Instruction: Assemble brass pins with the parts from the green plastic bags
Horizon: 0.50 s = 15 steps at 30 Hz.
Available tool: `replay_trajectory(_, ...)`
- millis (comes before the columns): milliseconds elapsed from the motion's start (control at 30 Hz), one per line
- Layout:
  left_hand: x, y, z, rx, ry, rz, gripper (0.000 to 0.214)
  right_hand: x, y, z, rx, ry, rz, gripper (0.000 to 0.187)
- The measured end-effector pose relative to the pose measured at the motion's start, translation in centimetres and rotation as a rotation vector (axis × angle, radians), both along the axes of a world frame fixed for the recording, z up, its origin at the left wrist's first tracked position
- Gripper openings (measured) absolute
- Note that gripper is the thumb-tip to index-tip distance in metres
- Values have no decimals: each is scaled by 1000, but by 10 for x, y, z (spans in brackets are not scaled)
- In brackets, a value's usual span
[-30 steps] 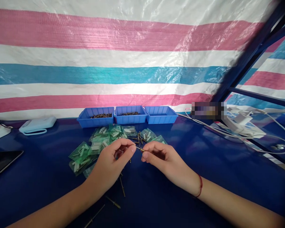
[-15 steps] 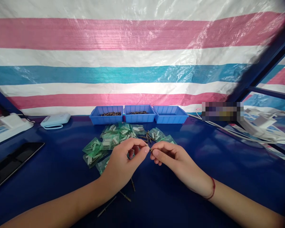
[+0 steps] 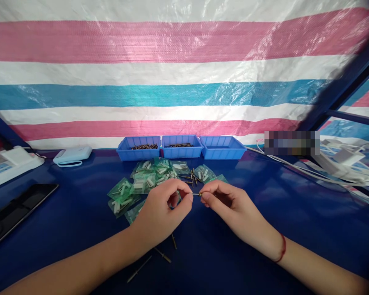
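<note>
My left hand [image 3: 161, 213] and my right hand [image 3: 230, 207] meet over the blue table, both pinched on the ends of one thin metal pin [image 3: 197, 194] held level between the fingertips. Behind the hands lies a heap of small green plastic bags [image 3: 141, 180] with white parts inside. Loose pins [image 3: 193, 178] lie among the bags, and a few more pins [image 3: 163, 255] rest on the table under my left forearm. A red thread is tied round my right wrist.
Three blue bins [image 3: 181, 147] stand in a row at the back; the left and middle ones hold small dark parts. A dark tablet [image 3: 17, 207] and white devices [image 3: 72, 155] lie at the left. White cables [image 3: 335, 172] run at the right. A striped tarp hangs behind.
The camera view shifted, so the bins and bags sit further right in the picture. My hands stay pinched together on the pin, now slightly lower and a little apart.
</note>
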<state>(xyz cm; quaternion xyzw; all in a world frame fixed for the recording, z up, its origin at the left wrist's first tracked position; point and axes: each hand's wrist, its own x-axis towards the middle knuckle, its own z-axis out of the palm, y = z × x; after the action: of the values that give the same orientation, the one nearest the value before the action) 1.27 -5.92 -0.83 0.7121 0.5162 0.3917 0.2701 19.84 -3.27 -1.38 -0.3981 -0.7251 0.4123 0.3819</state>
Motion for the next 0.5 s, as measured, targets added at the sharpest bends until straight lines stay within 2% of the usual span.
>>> replay_trajectory(100, -1, 2, -3, 27, 127, -83, 11, 3, -2, 1, 202, -106, -30, 9)
replay_trajectory(200, -4, 4, -5, 79, 239, -208, 11, 5, -6, 3, 375, -164, 28, 8)
replay_trajectory(300, -10, 15, 2, 164, 338, -300, 12, 8, -4, 4, 449, -160, -3, 13)
replay_trajectory(367, -16, 34, 12, 228, 399, -264, 14, 10, 3, 2, 456, -171, -78, 24)
replay_trajectory(433, -20, 61, 23, 284, 459, -129, 17, 12, 13, -1, 515, -271, -81, 25)
replay_trajectory(500, -21, 95, 31, 319, 558, 35, 15, 14, 23, -7, 623, -455, -19, 24)
